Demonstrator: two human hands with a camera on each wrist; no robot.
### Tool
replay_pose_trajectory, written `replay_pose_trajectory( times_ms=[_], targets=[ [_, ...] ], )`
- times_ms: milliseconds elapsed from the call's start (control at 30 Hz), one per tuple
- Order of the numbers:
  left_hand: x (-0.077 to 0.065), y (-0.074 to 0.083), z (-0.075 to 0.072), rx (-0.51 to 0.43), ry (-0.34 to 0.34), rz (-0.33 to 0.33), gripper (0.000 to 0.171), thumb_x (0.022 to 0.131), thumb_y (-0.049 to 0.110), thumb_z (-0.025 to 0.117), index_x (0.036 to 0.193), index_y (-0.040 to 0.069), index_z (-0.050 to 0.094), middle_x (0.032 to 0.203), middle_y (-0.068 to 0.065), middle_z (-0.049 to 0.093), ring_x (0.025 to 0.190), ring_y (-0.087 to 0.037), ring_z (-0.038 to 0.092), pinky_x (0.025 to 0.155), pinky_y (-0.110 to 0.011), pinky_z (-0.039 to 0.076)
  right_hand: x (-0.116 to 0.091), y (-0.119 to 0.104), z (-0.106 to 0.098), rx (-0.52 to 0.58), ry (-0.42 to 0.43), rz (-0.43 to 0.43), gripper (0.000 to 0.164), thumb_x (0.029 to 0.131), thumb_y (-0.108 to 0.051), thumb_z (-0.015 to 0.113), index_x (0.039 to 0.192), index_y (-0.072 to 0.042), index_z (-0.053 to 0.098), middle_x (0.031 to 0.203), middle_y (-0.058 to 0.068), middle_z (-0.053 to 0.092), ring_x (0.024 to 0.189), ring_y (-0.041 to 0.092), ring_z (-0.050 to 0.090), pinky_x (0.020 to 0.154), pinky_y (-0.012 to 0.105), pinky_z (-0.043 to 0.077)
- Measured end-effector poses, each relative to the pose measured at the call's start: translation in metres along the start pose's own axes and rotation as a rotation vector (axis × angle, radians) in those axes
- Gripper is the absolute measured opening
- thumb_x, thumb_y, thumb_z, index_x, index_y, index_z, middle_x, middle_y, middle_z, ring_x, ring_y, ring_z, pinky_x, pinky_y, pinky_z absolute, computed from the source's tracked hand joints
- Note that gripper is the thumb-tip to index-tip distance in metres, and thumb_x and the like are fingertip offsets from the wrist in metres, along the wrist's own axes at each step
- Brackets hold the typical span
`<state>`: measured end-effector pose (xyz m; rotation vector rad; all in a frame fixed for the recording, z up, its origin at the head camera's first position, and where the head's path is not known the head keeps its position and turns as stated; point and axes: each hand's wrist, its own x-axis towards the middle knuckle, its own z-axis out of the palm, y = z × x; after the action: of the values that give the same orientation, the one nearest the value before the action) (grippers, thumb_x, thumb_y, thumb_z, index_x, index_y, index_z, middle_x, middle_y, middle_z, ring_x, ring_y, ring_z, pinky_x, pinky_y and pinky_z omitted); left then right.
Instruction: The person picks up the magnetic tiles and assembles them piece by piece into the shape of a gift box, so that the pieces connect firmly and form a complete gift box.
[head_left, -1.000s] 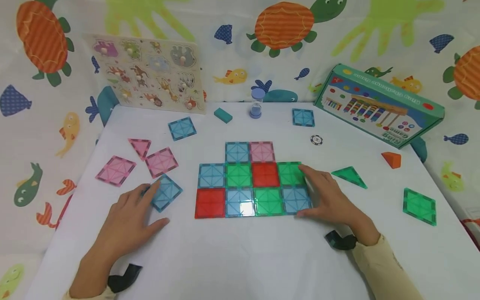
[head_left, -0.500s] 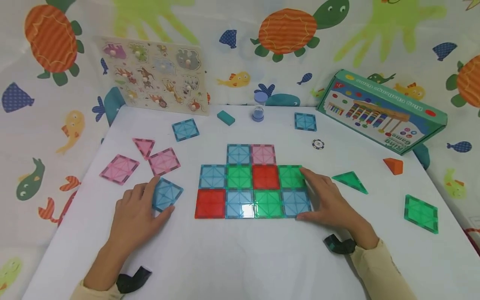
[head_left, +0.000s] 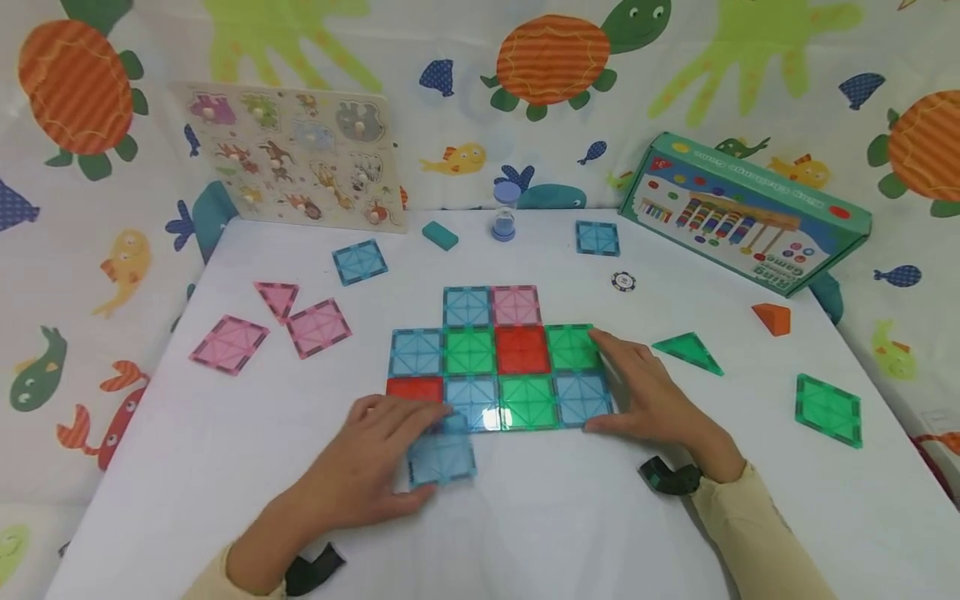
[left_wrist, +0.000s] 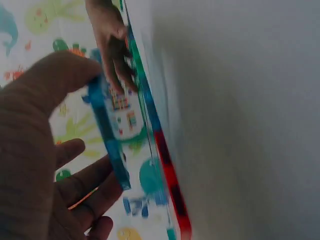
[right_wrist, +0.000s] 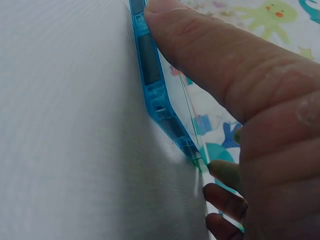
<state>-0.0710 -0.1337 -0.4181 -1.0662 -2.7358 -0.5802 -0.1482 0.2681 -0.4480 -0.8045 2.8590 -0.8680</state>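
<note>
The left hand (head_left: 363,467) pinches a blue tile (head_left: 444,460) nearside of the tile block (head_left: 471,350). The right hand (head_left: 652,392), loosely spread, touches its right edge.

From above we look down on both hands (head_left: 367,467); close wrist views skim the bench (head_left: 540,525), the blurred left seemingly sharing the right hand (left_wrist: 112,42).

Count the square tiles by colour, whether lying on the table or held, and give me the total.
Blue squares: 7, counting the one in the left hand
Green squares: 4
Pink squares: 3
Red squares: 2
Total: 16
</note>
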Motion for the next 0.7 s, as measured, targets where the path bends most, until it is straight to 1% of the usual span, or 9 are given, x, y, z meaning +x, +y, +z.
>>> replay_pose_trajectory(
  times_ms=[67,100,167,233,333,400,600,700],
  targets=[
    [0.013,0.007,0.010,0.003,-0.041,0.093,0.090,0.069,0.047,0.078,0.145,0.021,0.036,0.134,0.007,0.047,0.120,-0.013,0.042,0.096,-0.044,0.033,0.000,0.001,0.000,0.002,-0.002,0.002,0.117,0.060,-0.064,0.078,0.151,-0.023,0.018,0.154,-0.006,0.022,0.134,0.022,0.026,0.100,0.055,0.032],
    [0.017,0.008,0.014,0.010,-0.057,0.118,0.091,0.069,0.047,0.077,0.146,0.021,0.035,0.134,0.006,0.048,0.120,-0.014,0.042,0.096,-0.044,0.033,0.000,0.001,0.000,0.005,-0.006,0.006,0.116,0.060,-0.064,0.077,0.152,-0.023,0.018,0.155,-0.007,0.022,0.135,0.022,0.025,0.101,0.055,0.032],
    [0.022,0.011,0.018,0.028,-0.090,0.142,0.094,0.070,0.048,0.077,0.148,0.021,0.031,0.133,0.006,0.048,0.120,-0.015,0.043,0.097,-0.045,0.035,0.000,0.001,-0.001,0.007,-0.016,0.012,0.116,0.061,-0.064,0.077,0.152,-0.023,0.017,0.155,-0.008,0.021,0.135,0.022,0.025,0.101,0.056,0.032],
    [0.023,0.012,0.019,0.041,-0.114,0.140,0.097,0.072,0.049,0.076,0.150,0.021,0.026,0.132,0.006,0.049,0.120,-0.016,0.044,0.097,-0.046,0.036,0.001,-0.001,-0.001,0.004,-0.028,0.017,0.115,0.061,-0.064,0.077,0.152,-0.024,0.017,0.155,-0.009,0.020,0.135,0.022,0.025,0.101,0.056,0.033],
    [0.020,0.012,0.018,0.051,-0.159,0.105,0.100,0.073,0.053,0.074,0.152,0.024,0.018,0.132,0.008,0.049,0.119,-0.015,0.044,0.099,-0.046,0.034,0.005,-0.003,-0.001,-0.008,-0.047,0.019,0.115,0.062,-0.064,0.077,0.152,-0.025,0.016,0.155,-0.009,0.019,0.135,0.022,0.025,0.100,0.057,0.034],
    [0.019,0.013,0.018,0.048,-0.178,0.094,0.102,0.074,0.053,0.073,0.152,0.026,0.015,0.132,0.010,0.050,0.119,-0.013,0.044,0.099,-0.045,0.033,0.005,-0.004,-0.002,-0.016,-0.045,0.021,0.116,0.061,-0.063,0.077,0.152,-0.025,0.017,0.155,-0.009,0.020,0.135,0.023,0.025,0.100,0.057,0.033],
    [0.021,0.016,0.020,0.048,-0.233,0.094,0.104,0.072,0.060,0.072,0.152,0.033,0.010,0.125,0.015,0.054,0.117,-0.009,0.043,0.099,-0.044,0.032,0.002,-0.003,-0.004,-0.016,-0.036,0.032,0.117,0.060,-0.063,0.078,0.151,-0.024,0.017,0.155,-0.007,0.021,0.135,0.023,0.025,0.101,0.057,0.032],
    [0.023,0.015,0.022,0.049,-0.243,0.079,0.103,0.071,0.064,0.069,0.152,0.033,0.012,0.130,0.014,0.052,0.120,-0.010,0.042,0.099,-0.044,0.032,0.002,-0.001,-0.003,-0.012,-0.037,0.031,0.117,0.060,-0.063,0.078,0.152,-0.025,0.016,0.155,-0.008,0.020,0.136,0.023,0.025,0.101,0.057,0.032]
  ],
)
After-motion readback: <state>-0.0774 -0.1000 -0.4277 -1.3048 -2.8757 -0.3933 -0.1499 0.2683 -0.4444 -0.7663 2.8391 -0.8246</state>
